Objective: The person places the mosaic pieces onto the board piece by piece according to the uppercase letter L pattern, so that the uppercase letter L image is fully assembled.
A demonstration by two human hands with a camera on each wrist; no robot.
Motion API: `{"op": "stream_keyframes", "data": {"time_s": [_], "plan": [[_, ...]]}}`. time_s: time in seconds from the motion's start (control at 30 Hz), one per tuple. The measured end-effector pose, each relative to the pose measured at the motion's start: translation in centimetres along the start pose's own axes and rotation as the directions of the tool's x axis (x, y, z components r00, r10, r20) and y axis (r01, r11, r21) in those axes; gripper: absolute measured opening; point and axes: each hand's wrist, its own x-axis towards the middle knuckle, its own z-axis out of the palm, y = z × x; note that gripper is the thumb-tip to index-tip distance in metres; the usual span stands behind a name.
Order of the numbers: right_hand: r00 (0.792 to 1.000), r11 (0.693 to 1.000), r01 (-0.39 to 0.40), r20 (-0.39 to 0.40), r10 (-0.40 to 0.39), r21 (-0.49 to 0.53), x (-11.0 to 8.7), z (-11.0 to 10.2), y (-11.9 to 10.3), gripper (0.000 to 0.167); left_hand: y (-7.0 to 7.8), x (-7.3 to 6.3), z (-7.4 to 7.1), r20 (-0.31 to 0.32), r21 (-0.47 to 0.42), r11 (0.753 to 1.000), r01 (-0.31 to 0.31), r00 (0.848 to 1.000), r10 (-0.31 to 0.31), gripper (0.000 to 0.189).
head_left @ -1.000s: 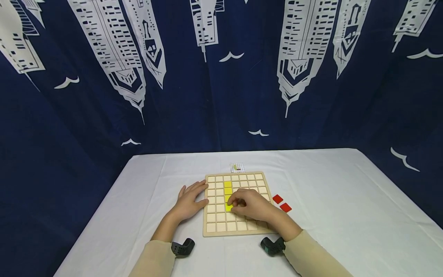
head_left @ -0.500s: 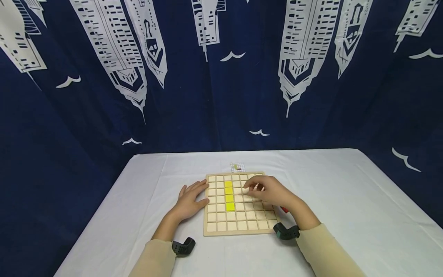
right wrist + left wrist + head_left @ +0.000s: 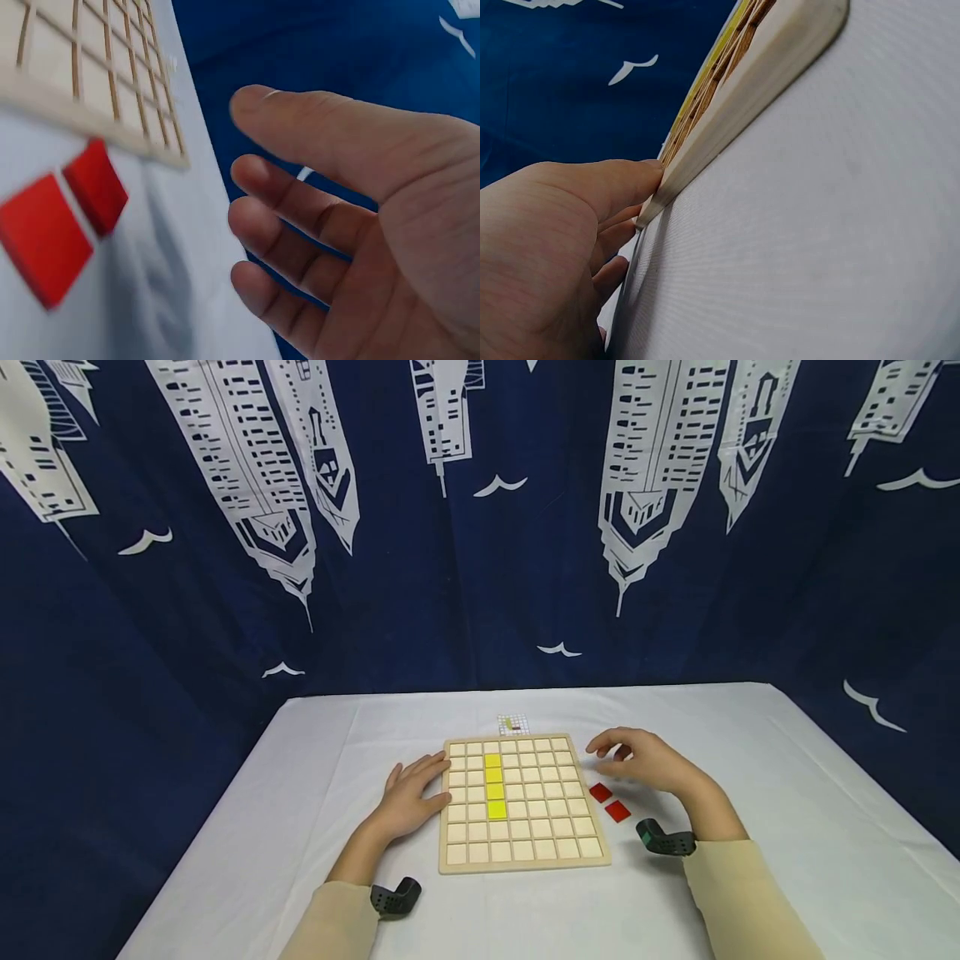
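The gridded board [image 3: 532, 791] is holding four yellow tiles [image 3: 493, 774] in one column; the left hand [image 3: 411, 797] is touching the board's edge, fingers spread; two red tiles [image 3: 617, 812] are lying beside it, nearer the person than the half-curled right hand [image 3: 645, 762], which is holding nothing; only the right wrist view is showing its palm.

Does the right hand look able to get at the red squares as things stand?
Likely yes: the right hand hangs close to the red squares and appears to hold nothing; nothing visible covers them.
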Motion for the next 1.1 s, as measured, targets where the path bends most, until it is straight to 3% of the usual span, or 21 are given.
{"op": "stream_keyframes", "data": {"time_s": [0.13,0.4,1.1], "plan": [[0.997,0.999,-0.046,0.062,0.045,0.005,-0.2,-0.3,1.3,0.032,-0.1,0.1,0.1,0.002,0.008,1.000,-0.002,1.000,0.002,0.055],[0.987,0.999,-0.049,0.155,0.046,0.016,-0.2,0.3,2.6,0.033,-0.1,0.0,0.1,-0.002,0.005,1.000,0.005,1.000,-0.005,0.055],[0.991,0.998,-0.066,0.113,0.066,0.000,0.0,1.6,3.0,0.026,-0.1,0.0,0.1,0.006,0.005,1.000,0.005,1.000,-0.005,0.055]]}}
